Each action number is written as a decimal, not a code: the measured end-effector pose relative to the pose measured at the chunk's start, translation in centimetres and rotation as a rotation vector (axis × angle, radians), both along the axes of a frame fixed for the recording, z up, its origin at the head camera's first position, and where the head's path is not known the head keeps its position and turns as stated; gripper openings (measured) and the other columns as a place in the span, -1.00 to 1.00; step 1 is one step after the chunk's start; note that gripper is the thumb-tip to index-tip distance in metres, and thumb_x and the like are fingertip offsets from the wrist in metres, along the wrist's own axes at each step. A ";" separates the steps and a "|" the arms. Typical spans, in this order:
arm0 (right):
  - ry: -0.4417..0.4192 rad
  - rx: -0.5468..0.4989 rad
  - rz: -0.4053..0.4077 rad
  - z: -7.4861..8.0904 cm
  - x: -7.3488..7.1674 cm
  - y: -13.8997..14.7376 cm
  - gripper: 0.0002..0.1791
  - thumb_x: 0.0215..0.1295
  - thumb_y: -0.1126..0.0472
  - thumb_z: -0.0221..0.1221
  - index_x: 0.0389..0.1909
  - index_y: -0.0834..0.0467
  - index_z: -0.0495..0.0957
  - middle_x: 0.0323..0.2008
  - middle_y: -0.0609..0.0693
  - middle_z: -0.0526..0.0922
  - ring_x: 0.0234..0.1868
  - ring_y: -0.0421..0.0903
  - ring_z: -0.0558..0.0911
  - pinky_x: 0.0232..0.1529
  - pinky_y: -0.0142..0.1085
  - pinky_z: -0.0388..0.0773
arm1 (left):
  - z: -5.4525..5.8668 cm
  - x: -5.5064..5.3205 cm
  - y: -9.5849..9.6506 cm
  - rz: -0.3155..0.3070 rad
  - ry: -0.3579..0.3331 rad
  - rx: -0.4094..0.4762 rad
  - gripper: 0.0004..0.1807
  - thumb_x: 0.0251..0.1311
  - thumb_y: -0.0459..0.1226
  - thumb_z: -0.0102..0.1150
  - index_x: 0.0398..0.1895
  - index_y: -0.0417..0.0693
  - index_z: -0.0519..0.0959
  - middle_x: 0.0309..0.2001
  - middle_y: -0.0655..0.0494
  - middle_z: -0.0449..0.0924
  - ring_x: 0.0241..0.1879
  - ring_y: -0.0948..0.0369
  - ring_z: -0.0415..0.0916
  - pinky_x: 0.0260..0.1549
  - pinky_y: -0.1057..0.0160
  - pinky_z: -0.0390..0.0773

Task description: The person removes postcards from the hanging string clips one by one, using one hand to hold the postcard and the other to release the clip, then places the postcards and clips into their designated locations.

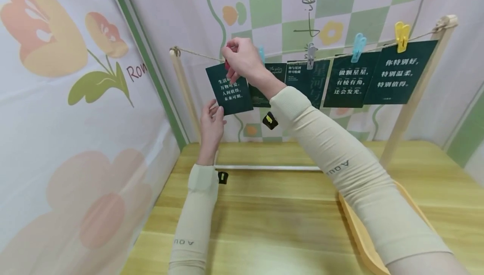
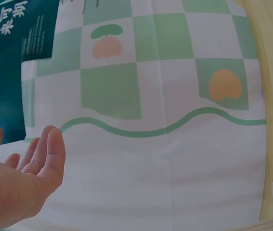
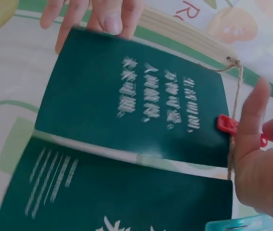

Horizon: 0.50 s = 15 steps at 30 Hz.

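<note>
A dark green card (image 1: pixel 234 94) with white lettering hangs at the left end of a twine line (image 1: pixel 196 54). At its top edge my right hand (image 1: pixel 245 58) pinches a red clothespin (image 3: pixel 227 124), which sits on both card and twine. My left hand (image 1: pixel 211 125) is at the card's lower left corner, its fingers loosely spread and its thumb tip right at the bottom edge. Just to the right hangs another green card (image 1: pixel 261 98), partly overlapped by the first. Its light blue clothespin (image 3: pixel 240 225) shows low in the right wrist view.
More green cards hang farther right under grey (image 1: pixel 311 55), blue (image 1: pixel 358 48) and yellow (image 1: pixel 402 36) clothespins. Wooden posts (image 1: pixel 185 85) bear the twine, with a pale crossbar (image 1: pixel 272 167) low between them. An orange tray (image 1: pixel 359 233) lies on the table under the right forearm.
</note>
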State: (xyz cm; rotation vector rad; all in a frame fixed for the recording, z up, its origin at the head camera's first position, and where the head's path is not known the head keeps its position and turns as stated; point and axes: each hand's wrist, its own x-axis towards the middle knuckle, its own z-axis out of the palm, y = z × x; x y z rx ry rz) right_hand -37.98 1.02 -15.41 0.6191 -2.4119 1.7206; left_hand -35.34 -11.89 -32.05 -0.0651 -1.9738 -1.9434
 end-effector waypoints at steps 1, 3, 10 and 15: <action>0.001 -0.004 -0.002 0.0 0.0 0.1 -0.55 0.48 0.11 -0.01 0.29 0.19 0.38 -0.40 0.13 0.57 -0.66 -0.09 0.60 -0.53 -0.23 0.66 | 0.1 0.0 0.1 0.004 0.003 0.001 -0.53 0.47 -0.19 -0.03 0.39 -0.02 0.27 0.24 -0.14 0.47 0.17 0.07 0.52 0.06 0.07 0.60; 0.001 -0.013 -0.004 0.1 0.1 0.2 -0.57 0.47 0.12 0.00 0.27 0.19 0.40 -0.43 0.12 0.58 -0.67 -0.09 0.59 -0.55 -0.24 0.66 | 0.1 -0.1 0.2 0.011 0.016 0.001 -0.55 0.47 -0.20 -0.02 0.36 -0.03 0.30 0.18 -0.16 0.54 0.10 0.06 0.55 0.02 0.09 0.62; -0.014 0.007 0.011 0.6 0.2 0.3 -0.59 0.49 0.12 0.01 0.25 0.21 0.41 -0.43 0.14 0.58 -0.66 -0.08 0.59 -0.52 -0.24 0.66 | 0.3 -0.2 0.4 0.075 0.064 0.022 -0.69 0.45 -0.32 -0.02 0.18 -0.20 0.43 -0.06 -0.16 0.61 -0.27 0.21 0.52 -0.41 0.44 0.54; -0.026 0.023 0.014 0.7 0.1 0.3 -0.61 0.50 0.14 0.00 0.23 0.22 0.41 -0.42 0.15 0.58 -0.66 -0.09 0.59 -0.51 -0.24 0.67 | 0.5 -0.1 0.4 0.104 0.073 0.041 -0.75 0.43 -0.33 0.00 0.08 -0.27 0.48 -0.16 -0.06 0.55 -0.36 0.24 0.43 -0.49 0.47 0.49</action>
